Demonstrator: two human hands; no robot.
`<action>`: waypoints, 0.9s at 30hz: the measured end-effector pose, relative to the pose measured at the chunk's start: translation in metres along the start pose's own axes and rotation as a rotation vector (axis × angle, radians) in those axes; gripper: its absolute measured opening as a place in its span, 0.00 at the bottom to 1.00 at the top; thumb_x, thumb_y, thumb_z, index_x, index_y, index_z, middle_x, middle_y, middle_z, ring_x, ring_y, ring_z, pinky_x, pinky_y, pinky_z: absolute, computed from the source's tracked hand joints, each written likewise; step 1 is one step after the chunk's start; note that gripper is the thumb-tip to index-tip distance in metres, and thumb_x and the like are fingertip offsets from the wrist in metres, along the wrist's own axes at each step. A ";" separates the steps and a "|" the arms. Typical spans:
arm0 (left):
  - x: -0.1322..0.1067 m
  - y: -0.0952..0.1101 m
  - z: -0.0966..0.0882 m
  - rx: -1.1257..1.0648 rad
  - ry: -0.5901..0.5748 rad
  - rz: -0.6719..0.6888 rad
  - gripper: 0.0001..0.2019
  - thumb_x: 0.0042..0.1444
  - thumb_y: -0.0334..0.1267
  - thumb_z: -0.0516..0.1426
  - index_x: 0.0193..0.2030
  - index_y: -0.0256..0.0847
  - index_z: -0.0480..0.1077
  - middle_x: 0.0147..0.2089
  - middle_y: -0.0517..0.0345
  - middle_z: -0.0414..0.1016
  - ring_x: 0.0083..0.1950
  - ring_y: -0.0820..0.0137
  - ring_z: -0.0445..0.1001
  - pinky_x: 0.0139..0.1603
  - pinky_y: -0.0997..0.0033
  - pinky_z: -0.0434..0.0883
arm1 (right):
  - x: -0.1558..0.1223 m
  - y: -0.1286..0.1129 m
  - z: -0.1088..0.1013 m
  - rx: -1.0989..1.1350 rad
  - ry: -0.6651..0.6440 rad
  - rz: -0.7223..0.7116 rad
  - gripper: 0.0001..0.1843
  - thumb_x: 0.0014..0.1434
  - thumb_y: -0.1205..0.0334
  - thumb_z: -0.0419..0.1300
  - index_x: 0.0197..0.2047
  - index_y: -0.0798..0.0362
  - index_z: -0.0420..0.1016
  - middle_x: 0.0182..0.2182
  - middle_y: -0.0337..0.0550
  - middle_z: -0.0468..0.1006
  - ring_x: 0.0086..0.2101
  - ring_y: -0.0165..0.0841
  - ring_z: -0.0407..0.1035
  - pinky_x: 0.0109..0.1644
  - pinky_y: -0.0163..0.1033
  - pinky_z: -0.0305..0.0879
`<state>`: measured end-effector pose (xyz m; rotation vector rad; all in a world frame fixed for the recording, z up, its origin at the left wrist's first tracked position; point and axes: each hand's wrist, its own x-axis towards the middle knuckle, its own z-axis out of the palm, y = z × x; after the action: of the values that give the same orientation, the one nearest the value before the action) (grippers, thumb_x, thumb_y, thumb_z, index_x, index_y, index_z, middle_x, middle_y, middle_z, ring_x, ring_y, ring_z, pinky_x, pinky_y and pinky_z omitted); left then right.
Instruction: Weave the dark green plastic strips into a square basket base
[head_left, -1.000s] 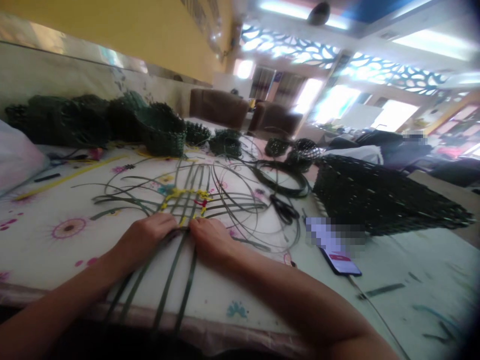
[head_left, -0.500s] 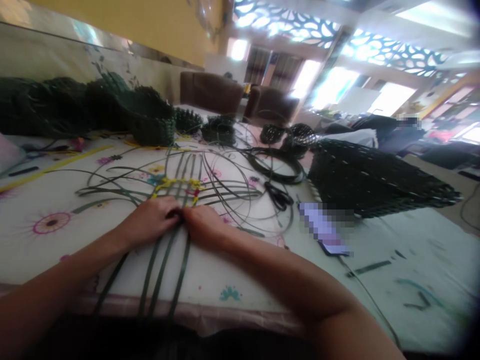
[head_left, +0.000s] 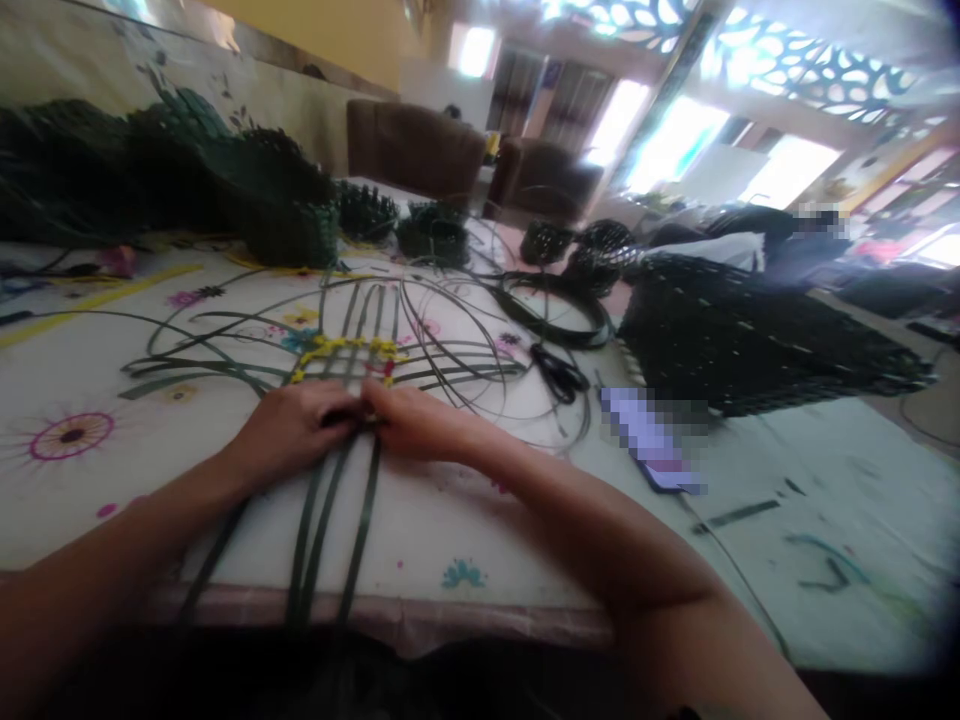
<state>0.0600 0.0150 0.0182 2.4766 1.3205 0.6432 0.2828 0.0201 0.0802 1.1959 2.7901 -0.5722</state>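
Flat dark green strips (head_left: 330,520) lie crossed on the flowered table cloth (head_left: 82,400), woven together with yellow strips (head_left: 337,350) at the middle. My left hand (head_left: 289,430) and my right hand (head_left: 409,420) rest side by side on the near edge of that weave, fingertips meeting and pressed down on the green strips. The fingers of both hands are curled closed on the strips. Long strip ends run from under my hands toward me and over the table's edge.
Several dark woven baskets (head_left: 277,215) stand along the back left. A large dark woven piece (head_left: 750,340) lies at right. Black scissors (head_left: 559,375), a coil of strip (head_left: 555,320) and a phone (head_left: 652,440) lie right of my hands. Armchairs (head_left: 416,150) stand behind.
My hands have drawn closer together until their fingertips meet on the weave. The view has tipped downward and shifted a little.
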 end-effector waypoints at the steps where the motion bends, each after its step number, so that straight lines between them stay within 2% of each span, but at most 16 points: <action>1: 0.000 -0.001 0.001 0.012 0.001 0.009 0.14 0.66 0.46 0.57 0.46 0.48 0.85 0.47 0.54 0.86 0.50 0.57 0.82 0.50 0.62 0.75 | -0.001 -0.001 0.000 -0.020 0.005 -0.006 0.13 0.71 0.71 0.59 0.57 0.54 0.69 0.50 0.52 0.86 0.46 0.39 0.80 0.43 0.37 0.69; 4: 0.000 -0.003 0.002 0.032 0.007 0.036 0.14 0.66 0.45 0.58 0.45 0.48 0.86 0.47 0.54 0.86 0.49 0.57 0.82 0.49 0.63 0.74 | -0.004 -0.006 0.003 -0.122 0.028 -0.033 0.12 0.74 0.73 0.53 0.57 0.56 0.70 0.48 0.52 0.86 0.45 0.40 0.81 0.45 0.40 0.72; 8: 0.001 -0.002 0.001 0.042 0.017 0.047 0.14 0.66 0.45 0.57 0.41 0.47 0.85 0.42 0.55 0.84 0.45 0.60 0.81 0.44 0.65 0.72 | -0.007 -0.010 0.002 -0.286 0.033 -0.102 0.17 0.79 0.73 0.45 0.58 0.58 0.74 0.47 0.55 0.86 0.47 0.42 0.82 0.48 0.44 0.75; 12: 0.002 -0.002 0.001 0.031 0.003 0.034 0.14 0.66 0.46 0.57 0.40 0.45 0.84 0.42 0.55 0.84 0.44 0.62 0.81 0.44 0.66 0.71 | -0.009 -0.007 -0.003 -0.396 0.048 -0.182 0.19 0.79 0.74 0.46 0.62 0.57 0.74 0.48 0.55 0.85 0.46 0.41 0.81 0.46 0.43 0.74; 15: 0.002 -0.004 0.001 0.031 -0.017 0.020 0.13 0.65 0.45 0.57 0.39 0.44 0.83 0.42 0.55 0.83 0.44 0.62 0.81 0.44 0.65 0.71 | -0.009 -0.003 -0.004 -0.453 0.033 -0.235 0.19 0.78 0.75 0.45 0.60 0.59 0.75 0.48 0.56 0.85 0.44 0.39 0.79 0.45 0.42 0.71; 20: 0.002 -0.005 0.001 0.045 -0.024 0.011 0.13 0.65 0.45 0.58 0.36 0.43 0.80 0.40 0.54 0.82 0.43 0.61 0.80 0.44 0.65 0.70 | -0.009 0.001 -0.004 -0.482 0.032 -0.287 0.19 0.78 0.75 0.47 0.63 0.58 0.74 0.49 0.54 0.83 0.43 0.38 0.76 0.43 0.42 0.67; 24: 0.003 -0.005 0.002 0.041 -0.029 0.016 0.11 0.65 0.43 0.58 0.41 0.45 0.83 0.43 0.55 0.84 0.46 0.60 0.80 0.46 0.65 0.72 | -0.008 -0.002 -0.002 -0.488 0.003 -0.266 0.17 0.77 0.76 0.49 0.53 0.60 0.80 0.52 0.57 0.81 0.47 0.39 0.76 0.43 0.43 0.67; 27: 0.002 -0.004 0.002 0.023 -0.018 0.015 0.12 0.64 0.43 0.58 0.45 0.46 0.83 0.46 0.54 0.85 0.48 0.59 0.81 0.48 0.64 0.73 | -0.005 -0.005 0.000 -0.471 0.043 -0.284 0.18 0.77 0.75 0.50 0.51 0.61 0.82 0.56 0.60 0.81 0.51 0.41 0.75 0.47 0.44 0.70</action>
<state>0.0590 0.0191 0.0157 2.5066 1.3117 0.6110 0.2830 0.0133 0.0830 0.7325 2.9080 0.1091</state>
